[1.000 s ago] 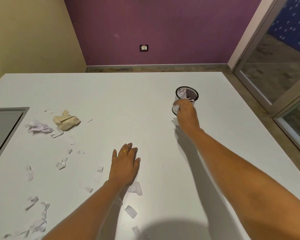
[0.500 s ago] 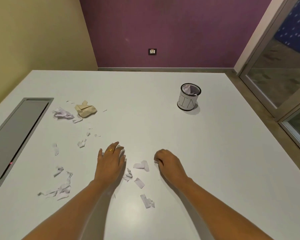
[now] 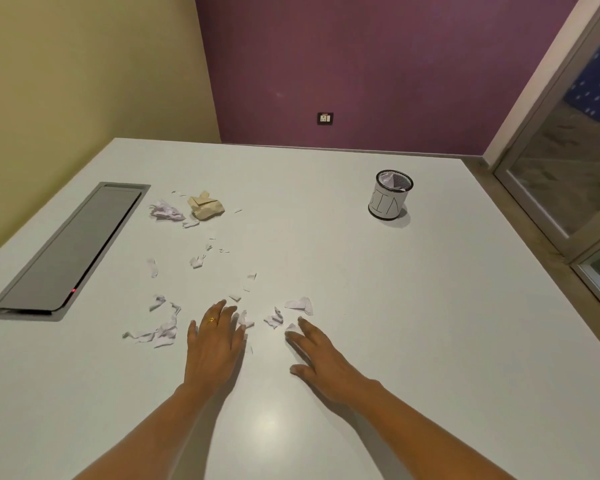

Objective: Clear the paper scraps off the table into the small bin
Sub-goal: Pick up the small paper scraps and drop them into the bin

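Several white paper scraps [image 3: 274,318] lie scattered over the white table [image 3: 326,254], from the near middle out to the far left. A crumpled tan paper wad [image 3: 207,206] and a crumpled white wad [image 3: 165,211] sit at the far left. The small mesh bin [image 3: 390,195], wrapped in a paper label, stands at the far right with paper inside. My left hand [image 3: 215,344] lies flat on the table, fingers straight, fingertips at a scrap. My right hand [image 3: 321,358] lies flat too, its fingertips touching a small scrap.
A grey recessed panel [image 3: 70,251] with a small red light is set into the table's left side. Purple wall with a socket [image 3: 325,118] lies beyond the far edge. A glass door [image 3: 568,168] stands at the right.
My right hand came back from the bin to the near scraps and its curled fingers have straightened flat. The view has tilted up and shifted.
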